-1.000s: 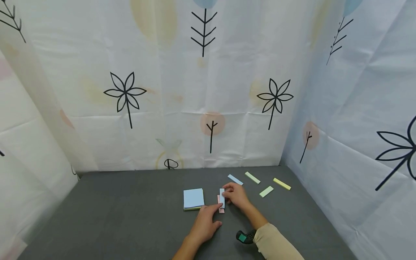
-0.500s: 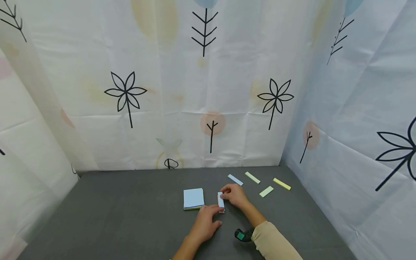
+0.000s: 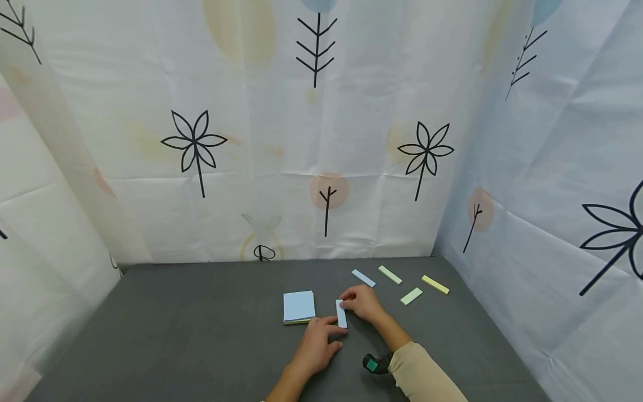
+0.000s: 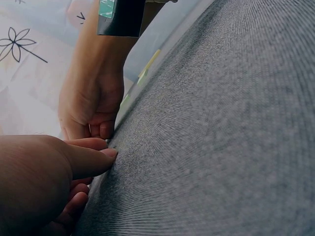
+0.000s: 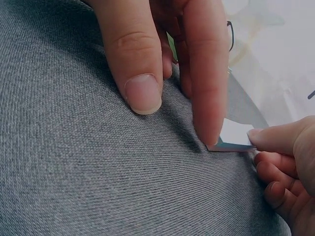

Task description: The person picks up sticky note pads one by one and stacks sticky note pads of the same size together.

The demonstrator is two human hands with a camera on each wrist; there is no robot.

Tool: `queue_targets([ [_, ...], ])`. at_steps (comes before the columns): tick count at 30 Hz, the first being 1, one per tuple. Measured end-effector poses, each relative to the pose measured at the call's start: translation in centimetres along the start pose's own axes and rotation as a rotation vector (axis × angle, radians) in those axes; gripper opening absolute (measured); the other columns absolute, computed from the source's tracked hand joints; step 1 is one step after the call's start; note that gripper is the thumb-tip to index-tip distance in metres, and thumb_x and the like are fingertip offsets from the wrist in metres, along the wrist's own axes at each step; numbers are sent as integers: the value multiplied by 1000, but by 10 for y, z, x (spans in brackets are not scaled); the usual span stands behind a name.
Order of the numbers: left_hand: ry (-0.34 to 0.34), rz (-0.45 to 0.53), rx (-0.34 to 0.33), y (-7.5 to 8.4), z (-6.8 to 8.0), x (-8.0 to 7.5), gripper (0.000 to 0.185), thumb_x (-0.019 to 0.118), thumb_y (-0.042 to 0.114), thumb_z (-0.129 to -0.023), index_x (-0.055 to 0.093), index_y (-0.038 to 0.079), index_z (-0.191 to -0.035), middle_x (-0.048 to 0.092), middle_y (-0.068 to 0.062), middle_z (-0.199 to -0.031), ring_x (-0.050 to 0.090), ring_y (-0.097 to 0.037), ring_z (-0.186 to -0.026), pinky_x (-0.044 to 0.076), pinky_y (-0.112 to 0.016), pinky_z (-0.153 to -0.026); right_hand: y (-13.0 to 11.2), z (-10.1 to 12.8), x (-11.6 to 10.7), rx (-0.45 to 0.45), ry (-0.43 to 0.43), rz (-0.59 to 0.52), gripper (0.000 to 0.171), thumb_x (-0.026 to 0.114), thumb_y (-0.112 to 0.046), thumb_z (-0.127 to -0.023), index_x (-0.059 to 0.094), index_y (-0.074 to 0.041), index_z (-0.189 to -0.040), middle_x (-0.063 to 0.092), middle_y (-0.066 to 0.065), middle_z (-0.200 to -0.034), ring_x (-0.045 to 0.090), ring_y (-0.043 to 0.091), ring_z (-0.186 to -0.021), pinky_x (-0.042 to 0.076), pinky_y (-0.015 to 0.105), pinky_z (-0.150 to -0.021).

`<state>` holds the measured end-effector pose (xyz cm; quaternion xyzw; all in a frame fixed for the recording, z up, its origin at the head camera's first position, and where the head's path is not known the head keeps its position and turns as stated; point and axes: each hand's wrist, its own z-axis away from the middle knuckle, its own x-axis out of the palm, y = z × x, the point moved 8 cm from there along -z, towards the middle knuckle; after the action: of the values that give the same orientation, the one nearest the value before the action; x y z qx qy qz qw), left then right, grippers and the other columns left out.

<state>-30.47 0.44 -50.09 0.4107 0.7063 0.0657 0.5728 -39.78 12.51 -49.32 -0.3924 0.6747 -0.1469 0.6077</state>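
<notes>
A light blue sticky-note strip [image 3: 341,315] lies on the grey table between the two hands, right of a square stack of sticky notes [image 3: 298,306]. My right hand [image 3: 363,301] pinches the strip's far end; its thumb presses on the strip [image 5: 236,133] in the right wrist view. My left hand [image 3: 315,341] rests at the near end, fingertips touching it and thumb held apart. The left wrist view shows the left hand [image 4: 44,172] low beside the right hand [image 4: 93,103], and the strip is hidden there. No pink shows beneath the blue strip.
Toward the back right lie another blue strip [image 3: 364,278], two pale green strips, one being a green strip [image 3: 411,296] nearer me, and a yellow strip [image 3: 435,285]. A black device [image 3: 377,364] sits under the right wrist. A patterned curtain [image 3: 281,167] encloses the table.
The right hand has brought the blue strip slightly left and nearer, over a pink strip that no longer shows. The left fingertips have shifted to the strip's near end.
</notes>
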Motion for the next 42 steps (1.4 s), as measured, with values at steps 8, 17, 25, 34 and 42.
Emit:
queue_targets([
  [8, 36, -4, 30, 2, 0, -2, 35, 81, 11, -76, 75, 16, -110, 65, -9, -119, 54, -24, -97, 47, -41, -83, -3, 0, 0, -35, -10, 27, 7, 75, -6, -81, 75, -3, -87, 64, -2, -73, 52, 8, -63, 44, 26, -56],
  [17, 4, 25, -16, -1, -1, 0, 37, 81, 10, -76, 75, 18, -112, 64, -8, -121, 54, -26, -99, 46, -42, -84, -6, 1, 0, -38, -3, 26, 5, 76, -4, -80, 74, -3, -84, 64, -1, -71, 53, 10, -62, 43, 26, -56],
  [25, 6, 61, -34, -2, -2, -1, 50, 82, 7, -74, 71, 20, -121, 59, -11, -127, 54, -35, -109, 46, -51, -86, -7, 1, -1, -50, 0, 26, 4, 76, -4, -80, 74, -2, -84, 64, -2, -71, 53, 8, -62, 43, 25, -57],
  [34, -3, 52, -52, -4, -2, 1, 53, 82, 7, -74, 69, 23, -124, 60, -10, -127, 54, -33, -109, 46, -51, -88, -7, 1, -1, -45, -2, 33, 5, 75, -4, -80, 74, -2, -84, 64, -2, -70, 53, 8, -63, 43, 25, -57],
  [42, 19, 45, -15, -1, -1, -1, 58, 83, 6, -72, 68, 21, -126, 61, -11, -127, 55, -34, -108, 46, -50, -87, -5, -1, 0, -37, -3, 43, 5, 76, -5, -79, 74, -3, -83, 64, -4, -70, 53, 7, -63, 43, 24, -57],
])
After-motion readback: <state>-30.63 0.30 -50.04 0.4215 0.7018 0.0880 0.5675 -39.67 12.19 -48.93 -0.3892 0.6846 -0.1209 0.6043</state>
